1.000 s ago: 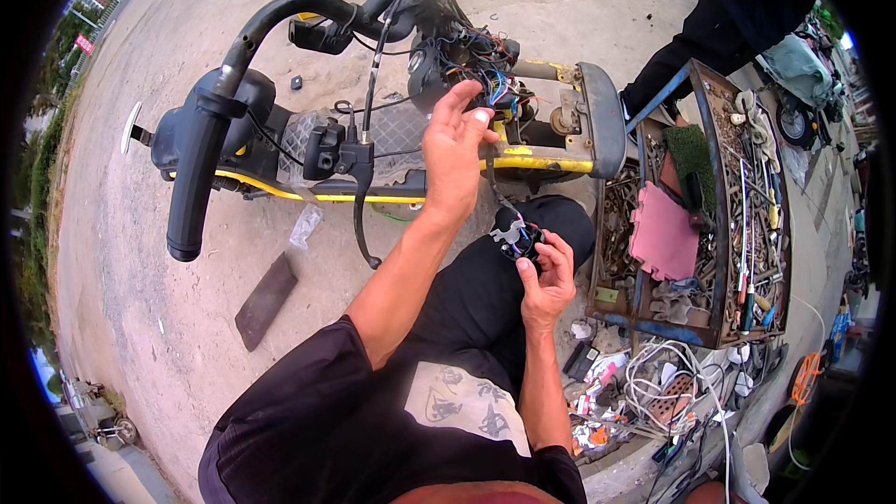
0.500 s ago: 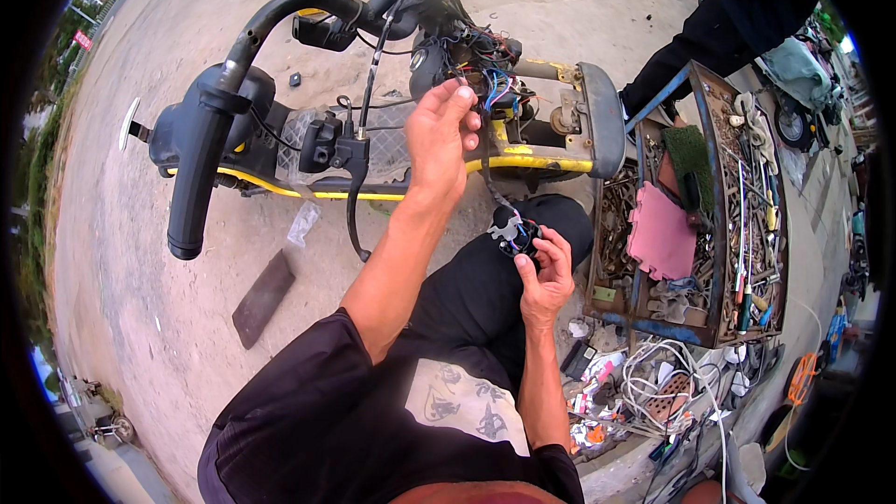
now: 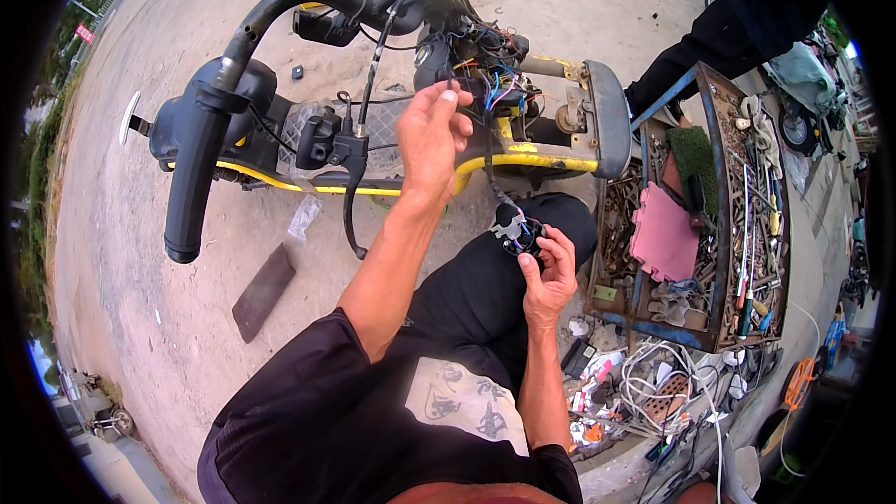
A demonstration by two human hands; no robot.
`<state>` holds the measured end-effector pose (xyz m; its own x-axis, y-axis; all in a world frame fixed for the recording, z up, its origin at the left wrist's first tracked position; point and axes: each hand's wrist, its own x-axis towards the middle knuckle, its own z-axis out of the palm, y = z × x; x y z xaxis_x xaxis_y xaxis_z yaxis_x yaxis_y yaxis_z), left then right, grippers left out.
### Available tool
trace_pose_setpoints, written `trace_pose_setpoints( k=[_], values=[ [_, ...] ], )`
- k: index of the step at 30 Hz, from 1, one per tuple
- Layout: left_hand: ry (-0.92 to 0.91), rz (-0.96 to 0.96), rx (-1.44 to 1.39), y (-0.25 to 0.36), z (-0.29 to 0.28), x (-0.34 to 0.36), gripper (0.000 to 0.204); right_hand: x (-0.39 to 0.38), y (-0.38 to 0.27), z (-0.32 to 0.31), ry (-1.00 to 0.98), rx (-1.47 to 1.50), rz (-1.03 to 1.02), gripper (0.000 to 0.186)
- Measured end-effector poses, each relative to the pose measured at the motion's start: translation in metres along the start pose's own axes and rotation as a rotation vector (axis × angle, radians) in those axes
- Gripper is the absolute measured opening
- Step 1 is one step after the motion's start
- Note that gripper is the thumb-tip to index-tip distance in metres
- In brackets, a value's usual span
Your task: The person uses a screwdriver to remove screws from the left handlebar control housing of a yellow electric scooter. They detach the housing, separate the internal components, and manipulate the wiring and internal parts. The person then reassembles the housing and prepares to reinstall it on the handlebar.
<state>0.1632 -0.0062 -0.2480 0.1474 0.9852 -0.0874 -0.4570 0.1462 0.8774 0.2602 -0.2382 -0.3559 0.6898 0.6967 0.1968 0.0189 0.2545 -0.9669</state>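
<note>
My left hand (image 3: 431, 135) is raised beside the wiring, thumb and forefinger pinched on the end of a thin dark wire (image 3: 452, 80). Behind it, a tangle of coloured wires (image 3: 499, 84) spills from the front of a black and yellow electric scooter (image 3: 551, 164). Over my knee, my right hand (image 3: 549, 280) grips a small black switch housing (image 3: 516, 235) with a silvery plate and thin wires inside. A dark cable (image 3: 489, 163) runs from this housing up toward the wire bundle. The fingers of my right hand partly cover the housing.
The scooter's handlebar grip (image 3: 194, 173) and brake lever (image 3: 353, 210) jut out at left. On my right stands a metal tool crate (image 3: 714, 303) holding tools and a pink foam mat (image 3: 665, 233). Scraps and white cable (image 3: 644, 378) lie below it. Another person's leg (image 3: 686, 61) is beyond.
My left hand has shifted slightly left and down, still pinching the wire. My right hand keeps the switch housing in nearly the same place. The other person's hands have moved up.
</note>
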Motion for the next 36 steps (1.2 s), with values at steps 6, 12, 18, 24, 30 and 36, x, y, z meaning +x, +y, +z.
trace_pose_setpoints(
  k=[6,12,18,24,30,36],
  values=[
    [-0.021,-0.021,-0.021,0.000,-0.004,0.002,0.014,0.000,0.001,-0.001,-0.005,-0.024,0.001,0.034],
    [-0.040,-0.044,-0.057,-0.001,-0.007,0.005,0.017,0.001,-0.001,-0.001,-0.002,-0.018,0.010,0.034],
    [-0.023,-0.038,-0.042,-0.001,-0.008,0.009,0.018,0.001,0.000,-0.002,-0.002,-0.025,0.008,0.033],
    [-0.045,-0.055,-0.025,0.000,-0.009,0.009,0.016,0.002,-0.001,-0.002,-0.003,-0.045,0.000,0.034],
    [-0.067,-0.052,-0.027,-0.001,-0.012,0.008,0.013,0.001,0.002,-0.003,-0.003,-0.050,-0.002,0.035],
    [-0.059,-0.052,-0.048,-0.001,-0.014,0.008,0.014,0.000,0.003,-0.003,-0.001,-0.042,0.004,0.034]
  ],
)
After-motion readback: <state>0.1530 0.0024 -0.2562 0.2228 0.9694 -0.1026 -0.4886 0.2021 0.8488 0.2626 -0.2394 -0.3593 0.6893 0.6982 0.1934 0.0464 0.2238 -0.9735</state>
